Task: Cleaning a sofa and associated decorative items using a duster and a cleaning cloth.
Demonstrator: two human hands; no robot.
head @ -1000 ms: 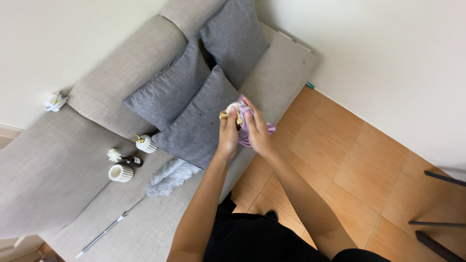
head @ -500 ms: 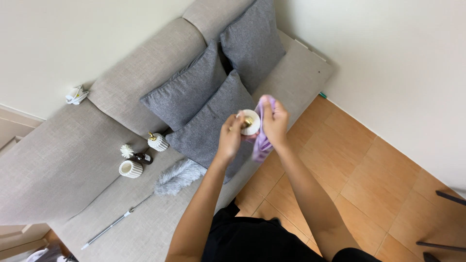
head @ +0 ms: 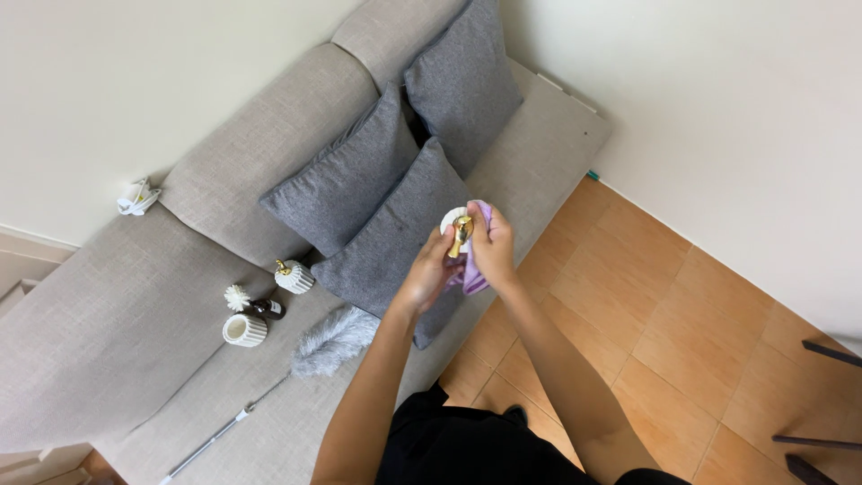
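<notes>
Head view | left hand [head: 429, 274] is gripping a small white jar [head: 455, 221] with a gold top, over the sofa [head: 108, 323] edge | right hand [head: 492, 244] is pressing a purple cloth [head: 473, 274] against it | risk: jar is likely slipping if rubbed hard, dropping toward the tiled floor [head: 646, 314]

I see both forearms stretched forward and converging — my left hand [head: 429, 269] curled with fingers closed in a grip, my right hand [head: 492, 242] pressed against it, fingers wrapped — wrists nearly touching.
</notes>
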